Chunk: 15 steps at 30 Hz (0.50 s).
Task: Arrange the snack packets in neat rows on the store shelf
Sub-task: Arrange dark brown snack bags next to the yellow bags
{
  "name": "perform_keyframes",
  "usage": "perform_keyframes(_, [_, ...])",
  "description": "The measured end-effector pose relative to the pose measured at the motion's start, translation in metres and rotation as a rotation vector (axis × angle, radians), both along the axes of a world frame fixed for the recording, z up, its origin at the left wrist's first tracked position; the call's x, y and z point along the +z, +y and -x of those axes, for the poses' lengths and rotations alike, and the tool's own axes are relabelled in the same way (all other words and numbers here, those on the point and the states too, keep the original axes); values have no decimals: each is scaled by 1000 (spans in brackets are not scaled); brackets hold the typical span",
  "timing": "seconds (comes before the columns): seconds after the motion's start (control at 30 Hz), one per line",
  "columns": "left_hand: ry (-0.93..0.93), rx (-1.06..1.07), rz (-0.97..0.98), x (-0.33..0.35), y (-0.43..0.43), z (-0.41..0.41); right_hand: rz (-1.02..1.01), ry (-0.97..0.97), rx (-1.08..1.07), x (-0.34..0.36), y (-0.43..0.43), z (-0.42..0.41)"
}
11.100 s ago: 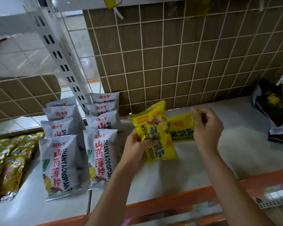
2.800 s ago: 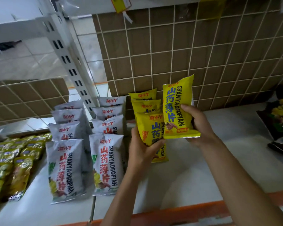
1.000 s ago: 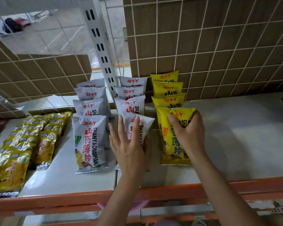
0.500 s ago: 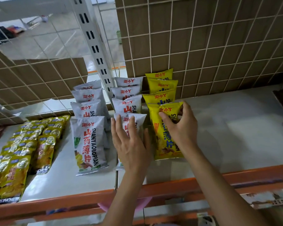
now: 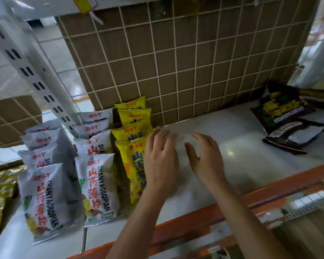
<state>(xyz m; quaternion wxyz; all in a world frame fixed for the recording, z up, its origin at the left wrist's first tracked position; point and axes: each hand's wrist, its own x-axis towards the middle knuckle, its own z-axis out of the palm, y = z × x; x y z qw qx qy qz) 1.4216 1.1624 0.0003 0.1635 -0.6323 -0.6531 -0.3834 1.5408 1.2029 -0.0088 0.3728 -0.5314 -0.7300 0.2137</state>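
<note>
Yellow packets (image 5: 132,132) beside left hand (image 5: 161,161), right hand (image 5: 207,159) alongside, both palm-down, fingers loosely spread

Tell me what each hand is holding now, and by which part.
Nothing is held. The left hand is open at the edge of the front yellow packet; the right hand is open over the shelf.

Left hand (image 5: 162,157) and right hand (image 5: 207,159) outstretched, fingers relaxed.
</note>
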Motion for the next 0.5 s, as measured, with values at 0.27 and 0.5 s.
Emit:
perform_keyframes(0.27, [51, -119, 249, 7, 70, -65, 53, -172, -326, -6, 35, -105])
perform_keyframes(0.5, [108, -341, 626, 8, 130, -140, 53, -424, -483, -3, 63, -179])
